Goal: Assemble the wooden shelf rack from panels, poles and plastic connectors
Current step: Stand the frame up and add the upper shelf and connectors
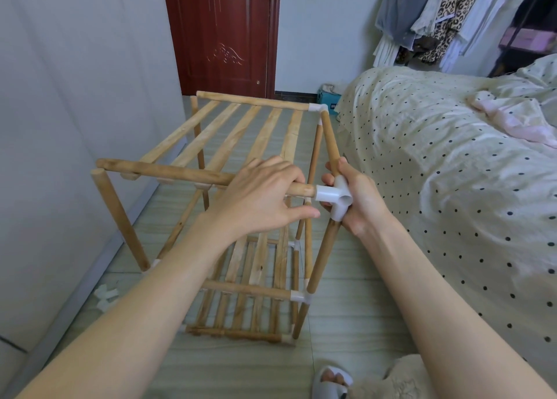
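The front rail (187, 174) is gripped by the left hand (259, 196), the white connector (333, 196) clasped by right-hand fingers (328, 179). If it's shoved in crooked, the joint could get jammed or popped off.

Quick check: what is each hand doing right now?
Left hand: grips the front rail of the top panel.
Right hand: holds the white plastic connector at the near right corner.

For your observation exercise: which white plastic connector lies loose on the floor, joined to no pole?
The loose connector by the left wall, lying apart from the rack; all others hold poles.
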Motion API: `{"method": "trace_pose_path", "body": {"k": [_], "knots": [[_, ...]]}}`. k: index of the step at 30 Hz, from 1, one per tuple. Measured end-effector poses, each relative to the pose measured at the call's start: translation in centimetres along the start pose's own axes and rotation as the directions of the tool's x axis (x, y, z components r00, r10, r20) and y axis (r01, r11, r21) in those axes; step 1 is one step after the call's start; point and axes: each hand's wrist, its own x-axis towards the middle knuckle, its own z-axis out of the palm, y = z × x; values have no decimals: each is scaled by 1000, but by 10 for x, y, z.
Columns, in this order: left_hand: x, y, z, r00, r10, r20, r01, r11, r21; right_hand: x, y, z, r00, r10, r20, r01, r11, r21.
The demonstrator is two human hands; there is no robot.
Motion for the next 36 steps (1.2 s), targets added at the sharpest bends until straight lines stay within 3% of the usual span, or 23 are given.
{"method": "trace_pose_path", "body": {"k": [7,16,25,31,36], "knots": [[-2,11,3,986,-68,-154,70,998,5,1,3,5,996,-45,-74,47,998,34],[-3,17,3,983,-167,-74,167,986,-11,-4,7,11,989,-110,-98,117,990,73],[-5,25,-1,977,-215,-14,211,968,-139,-5,7,13,987,-104,-126,111,993,46],[-4,23,1,944,-327,-38,312,925,-217,-7,10,20,980,-103,-169,116,991,65],[-4,23,9,955,-258,-144,236,960,-151,-9,8,21,974,-99,-203,116,990,74]]}}
